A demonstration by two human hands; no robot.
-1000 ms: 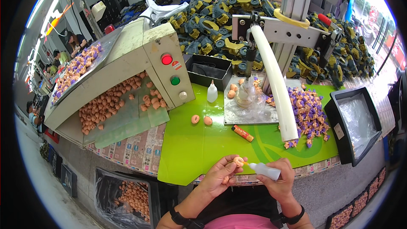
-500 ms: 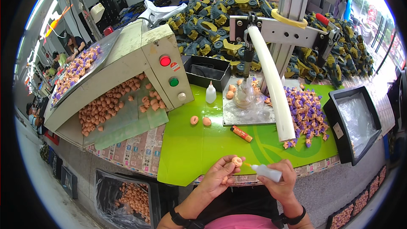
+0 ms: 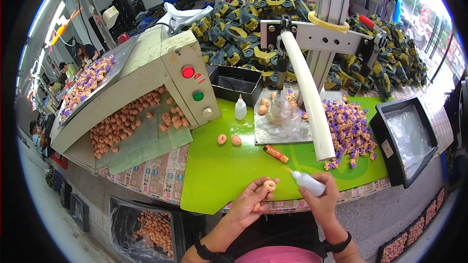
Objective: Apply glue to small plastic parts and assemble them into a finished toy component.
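My left hand (image 3: 247,202) pinches a small peach-coloured hollow plastic piece (image 3: 269,185) between thumb and fingertips, its opening facing up. Lower in the same hand, a second peach piece (image 3: 257,207) shows between the fingers. In my right hand (image 3: 321,198) is a white squeeze bottle (image 3: 310,184) with a thin orange nozzle, which points up and left, apart from the held piece. Two more peach pieces (image 3: 229,140) lie on the green mat (image 3: 219,175). An orange tube-shaped stick (image 3: 276,154) rests beyond my hands.
A press with a white curved lever (image 3: 307,92) stands ahead. To its right lie many purple-and-peach figures (image 3: 348,131) and a black tray (image 3: 407,141). A cream machine (image 3: 175,68) full of peach pieces stands left. Another white bottle (image 3: 240,108) stands near the press.
My right hand has drawn the bottle's nozzle away from the piece and tipped it upward. The left hand has shifted only slightly, still gripping its pieces.
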